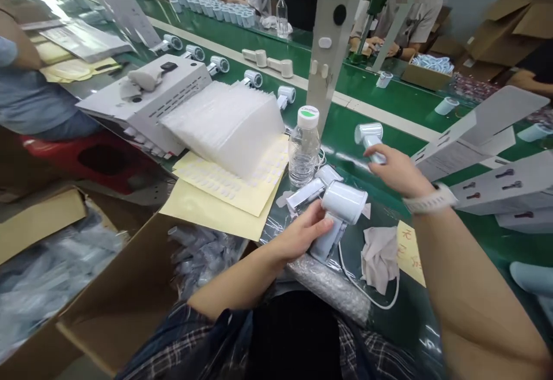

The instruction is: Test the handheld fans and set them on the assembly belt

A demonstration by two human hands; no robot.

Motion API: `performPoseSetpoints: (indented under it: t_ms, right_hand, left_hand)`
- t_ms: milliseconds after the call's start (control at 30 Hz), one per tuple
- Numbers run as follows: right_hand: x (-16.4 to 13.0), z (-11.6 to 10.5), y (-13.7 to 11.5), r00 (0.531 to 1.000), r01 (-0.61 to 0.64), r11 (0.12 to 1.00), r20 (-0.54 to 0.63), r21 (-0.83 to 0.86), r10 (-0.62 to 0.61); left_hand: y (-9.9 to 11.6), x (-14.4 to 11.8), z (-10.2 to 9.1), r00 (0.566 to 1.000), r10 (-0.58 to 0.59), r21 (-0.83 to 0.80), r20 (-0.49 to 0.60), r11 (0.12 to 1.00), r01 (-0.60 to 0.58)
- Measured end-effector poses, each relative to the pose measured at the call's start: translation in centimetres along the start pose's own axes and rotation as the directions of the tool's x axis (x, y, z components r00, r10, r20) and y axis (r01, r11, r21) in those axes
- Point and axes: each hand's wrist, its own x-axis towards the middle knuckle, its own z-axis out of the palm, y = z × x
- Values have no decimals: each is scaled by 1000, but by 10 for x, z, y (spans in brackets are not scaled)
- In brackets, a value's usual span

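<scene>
"Where's the nearer hair dryer (pixel 344 201)?"

"Just beyond the bubble wrap (pixel 332 288), its handle (pixel 325 243) clamped in the left hand (pixel 302 235)."

"How would it handle?"

"Probably light, stiff, slick-shelled; the handle seems the surest hold."

"And farther out?"

"The right hand (pixel 401 171) pinches a second hair dryer (pixel 370 133) by its handle. Fingers mask the lower end; whether it touches the worktop (pixel 410 319), I can't tell."

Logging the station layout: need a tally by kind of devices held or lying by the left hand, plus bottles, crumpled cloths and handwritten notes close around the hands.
Held devices: 2 (left hand 1, right hand 1)
Lying device: 1
Clear bottle: 1
Crumpled cloth: 1
Handwritten yellow note: 1
Total: 6
</scene>
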Motion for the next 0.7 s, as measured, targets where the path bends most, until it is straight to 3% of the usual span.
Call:
performPoseSetpoints:
  t_ms: [100, 200, 267, 367, 433, 533, 600, 700]
  right_hand:
    - [-91, -11, 2, 996, 83, 992, 26, 99, -86]
    - [-171, 6, 2, 986, 168, 977, -39, 131, -164]
    - [-200, 24, 10, 980, 199, 967, -35, 160, -196]
    - [-203, 50, 41, 987, 150, 955, -99, 254, -128]
    - [-187, 67, 66, 951, 118, 971, -306, 206, -51]
    - [-161, 83, 90, 891, 209, 974, -427, 89, -152]
    - [-159, 81, 90, 859, 248, 964, -482, 99, -172]
    - [-177, 60, 75, 769, 270, 937, -635, 222, -71]
  left_hand:
    - [-2, 10, 18, 993, -120, -202, 23, 972, 122]
    - [-4, 16, 39, 989, -128, -353, 75, 924, 147]
    - [-6, 16, 51, 984, -116, -413, 136, 896, 163]
    - [-12, 12, 62, 984, -73, -445, 160, 885, 138]
    - [-16, 7, 65, 988, -29, -452, 152, 887, 95]
    - [-18, 0, 67, 976, 11, -451, 215, 888, 89]
    - [-17, -3, 66, 959, 5, -416, 283, 902, 118]
    - [-18, -5, 66, 942, -27, -355, 335, 922, 153]
